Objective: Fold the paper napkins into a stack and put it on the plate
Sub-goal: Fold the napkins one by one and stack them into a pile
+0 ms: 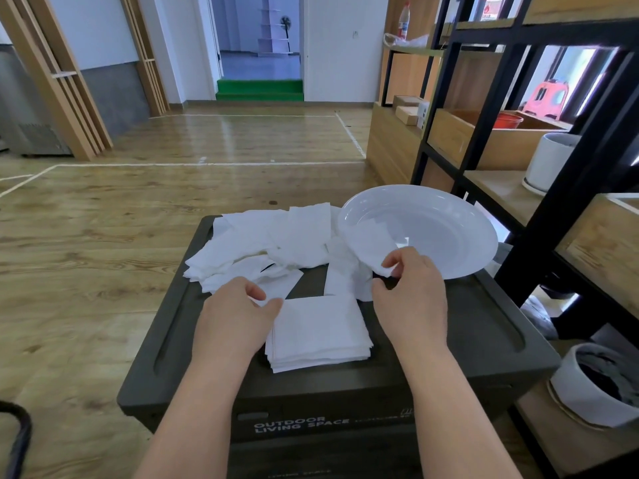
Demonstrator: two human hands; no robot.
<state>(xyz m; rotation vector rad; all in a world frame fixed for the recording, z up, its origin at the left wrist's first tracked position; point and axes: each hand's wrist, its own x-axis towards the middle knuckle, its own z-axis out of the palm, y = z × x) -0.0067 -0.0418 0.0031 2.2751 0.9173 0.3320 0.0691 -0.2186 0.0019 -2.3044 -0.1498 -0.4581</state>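
While both hands pinch napkins, a dark box lid point(432, 344) stands on wooden flooring point(86, 254).

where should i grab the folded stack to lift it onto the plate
Take the stack by its left and right edges, one hand from each side, fingers under and thumbs on top. It lies flat and square on the box, and its loose layers show at the near edge, so pinching all layers together should keep them aligned on the way to the plate.

Folded stack point(320, 331) nearest on the box lid point(466, 337), loose napkins point(262, 243) behind, plate point(449, 236) far right.
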